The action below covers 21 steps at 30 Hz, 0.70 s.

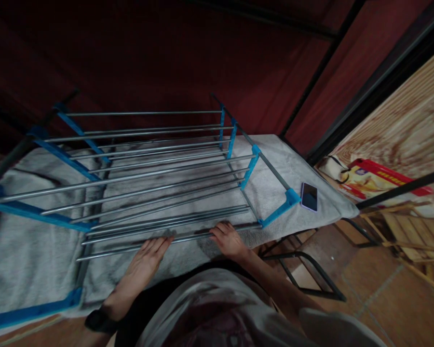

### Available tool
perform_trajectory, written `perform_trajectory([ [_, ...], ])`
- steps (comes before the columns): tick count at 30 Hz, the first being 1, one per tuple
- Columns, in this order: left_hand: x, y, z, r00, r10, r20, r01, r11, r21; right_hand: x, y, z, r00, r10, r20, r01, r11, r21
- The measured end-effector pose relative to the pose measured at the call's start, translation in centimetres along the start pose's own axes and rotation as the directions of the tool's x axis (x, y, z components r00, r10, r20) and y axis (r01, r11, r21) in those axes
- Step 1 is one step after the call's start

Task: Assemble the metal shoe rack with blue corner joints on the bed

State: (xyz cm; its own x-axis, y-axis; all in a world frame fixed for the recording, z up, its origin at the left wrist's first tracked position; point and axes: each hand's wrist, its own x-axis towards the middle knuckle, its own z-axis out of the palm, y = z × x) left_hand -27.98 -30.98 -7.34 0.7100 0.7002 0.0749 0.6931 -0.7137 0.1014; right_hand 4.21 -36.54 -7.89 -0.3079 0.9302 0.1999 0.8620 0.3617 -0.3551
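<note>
Resting on the nearest metal rod (pixel 188 237) of the rack (pixel 148 183): both hands. Left hand (pixel 146 260) lies flat, fingers extended and apart, tips touching the rod, gripping nothing. Right hand (pixel 228 239) has fingers curled over the same rod (whether it's a full clamp I can't tell). Rack has blue plastic joints and lies on a grey towel (pixel 29 260). Phone (pixel 309 196) sits on the towel, just beside the rack's right corner.

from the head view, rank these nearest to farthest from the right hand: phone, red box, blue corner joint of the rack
1. blue corner joint, right of the right hand, at the rack's near right corner
2. phone, just beyond that joint on the grey towel
3. red box, far right, off the towel
</note>
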Motion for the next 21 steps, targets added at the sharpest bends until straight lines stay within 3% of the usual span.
perform_trajectory([
  [21,-0.52,0.08,0.26,0.998,0.054,-0.018,-0.055,0.998,-0.018,-0.79,0.03,-0.47,1.0,-0.016,-0.004,0.016,0.999,0.031],
])
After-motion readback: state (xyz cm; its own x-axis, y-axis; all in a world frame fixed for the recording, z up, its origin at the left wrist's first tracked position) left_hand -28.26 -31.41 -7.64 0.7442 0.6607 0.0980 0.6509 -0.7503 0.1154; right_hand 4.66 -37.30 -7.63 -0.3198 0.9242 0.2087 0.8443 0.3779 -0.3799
